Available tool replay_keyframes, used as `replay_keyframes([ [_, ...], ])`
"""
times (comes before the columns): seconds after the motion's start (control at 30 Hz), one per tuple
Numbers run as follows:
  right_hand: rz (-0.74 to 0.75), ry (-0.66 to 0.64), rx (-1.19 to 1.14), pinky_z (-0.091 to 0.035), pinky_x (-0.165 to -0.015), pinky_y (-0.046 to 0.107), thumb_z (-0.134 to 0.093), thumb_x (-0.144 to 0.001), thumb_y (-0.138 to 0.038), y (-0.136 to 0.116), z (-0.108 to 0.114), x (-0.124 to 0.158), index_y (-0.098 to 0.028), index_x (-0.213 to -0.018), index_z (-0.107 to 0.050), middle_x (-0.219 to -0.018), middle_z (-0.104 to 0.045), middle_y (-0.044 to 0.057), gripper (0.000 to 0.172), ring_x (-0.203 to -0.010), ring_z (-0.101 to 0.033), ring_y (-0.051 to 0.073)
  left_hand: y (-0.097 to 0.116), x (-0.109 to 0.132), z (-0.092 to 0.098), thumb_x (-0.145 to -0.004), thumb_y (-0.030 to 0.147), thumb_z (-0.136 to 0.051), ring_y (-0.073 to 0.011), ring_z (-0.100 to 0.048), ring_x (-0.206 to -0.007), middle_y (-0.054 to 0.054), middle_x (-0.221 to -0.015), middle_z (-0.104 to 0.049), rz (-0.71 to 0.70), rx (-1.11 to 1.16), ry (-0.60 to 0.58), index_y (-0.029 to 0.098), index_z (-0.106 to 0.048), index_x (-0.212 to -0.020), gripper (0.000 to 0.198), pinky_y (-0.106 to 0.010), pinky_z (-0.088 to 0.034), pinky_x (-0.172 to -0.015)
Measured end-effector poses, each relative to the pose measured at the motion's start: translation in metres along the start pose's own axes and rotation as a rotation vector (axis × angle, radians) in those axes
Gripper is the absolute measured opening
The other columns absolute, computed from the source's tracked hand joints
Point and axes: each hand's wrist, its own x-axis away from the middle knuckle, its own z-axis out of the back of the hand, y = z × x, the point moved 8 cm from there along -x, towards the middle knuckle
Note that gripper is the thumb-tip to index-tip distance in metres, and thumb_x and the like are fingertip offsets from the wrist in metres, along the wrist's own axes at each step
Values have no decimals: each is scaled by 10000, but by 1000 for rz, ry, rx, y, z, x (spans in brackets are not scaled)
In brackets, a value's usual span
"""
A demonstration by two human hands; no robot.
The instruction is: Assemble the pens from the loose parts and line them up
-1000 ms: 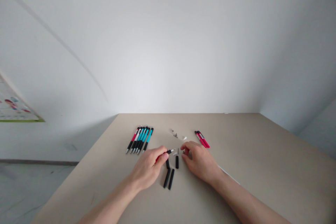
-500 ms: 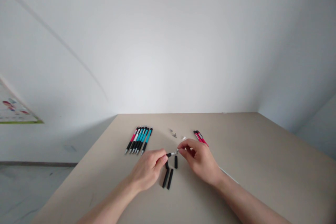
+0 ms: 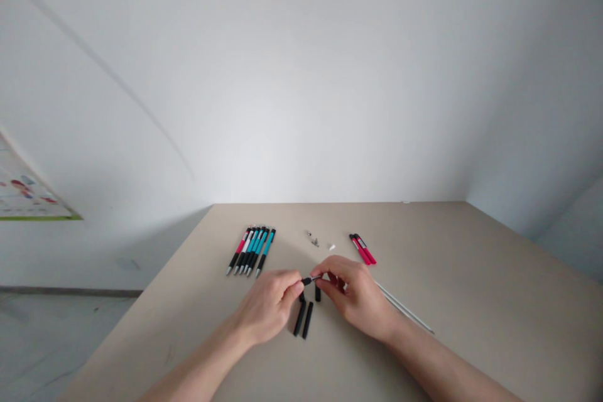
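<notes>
My left hand [image 3: 273,303] is closed round a small black pen part [image 3: 306,281], whose end sticks out between thumb and forefinger. My right hand [image 3: 353,289] pinches a thin, silvery piece [image 3: 317,277] at the tip of that part; the two pieces appear to meet. Below the hands lie several black grips, among them one at the front [image 3: 308,320] and one [image 3: 318,292] partly under my right fingers. Tiny metal parts [image 3: 315,242] and a small white part [image 3: 332,247] rest behind the hands.
A row of assembled pens [image 3: 252,251], red, white and teal, lies at the left on the beige table [image 3: 471,276]. Two red barrels [image 3: 362,249] lie at the back right. Thin pale rods [image 3: 405,308] lie beside my right forearm. A wall stands behind.
My right hand has moved slightly left, bringing its silvery piece against the black part in my left hand. The white part, red barrels and pale rods show more fully.
</notes>
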Motion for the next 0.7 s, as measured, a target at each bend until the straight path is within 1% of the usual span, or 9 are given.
replay_keyframes([
  [0.1,35,-10,35,-392,-606,236,-559,-845,-106,-2,-1,0,-189,-893,-650,-760,-606,21,132,-656,-515,136,-1,0,-1,-964,298,-333,-139,-431,-587,33,-603,-433,-4,-25,10,206,-312,-644,333,-249,-248,-559],
  [0.2,67,-9,63,-396,-630,243,-548,-860,-113,-2,-2,0,-193,-906,-646,-788,-615,33,134,-702,-531,150,-2,1,0,-956,283,-343,-148,-469,-596,16,-619,-493,7,-38,19,204,-375,-653,314,-249,-276,-568],
  [0.3,85,-4,90,-396,-646,249,-533,-883,-131,-1,-3,0,-188,-914,-639,-795,-622,38,124,-717,-537,156,0,2,2,-956,256,-341,-158,-533,-657,-11,-681,-573,-2,9,17,193,-461,-695,294,-239,-329,-611],
  [0.4,103,-13,123,-390,-658,255,-517,-903,-148,0,-4,-1,-188,-909,-632,-786,-622,36,122,-731,-538,162,4,2,4,-953,233,-343,-161,-551,-689,-22,-715,-598,-30,38,10,184,-509,-721,289,-236,-354,-628],
  [0.57,69,-56,187,-380,-666,260,-490,-916,-159,6,-7,0,-189,-888,-616,-794,-618,38,133,-748,-539,166,6,2,6,-931,185,-375,-170,-566,-764,-35,-790,-613,-58,34,13,181,-617,-833,261,-236,-377,-647],
  [0.7,20,-114,262,-364,-640,266,-451,-927,-181,8,-10,0,-179,-780,-585,-737,-601,43,199,-702,-528,168,0,2,8,-901,173,-438,-171,-574,-788,-35,-823,-619,-41,27,65,192,-644,-880,208,-234,-393,-644],
])
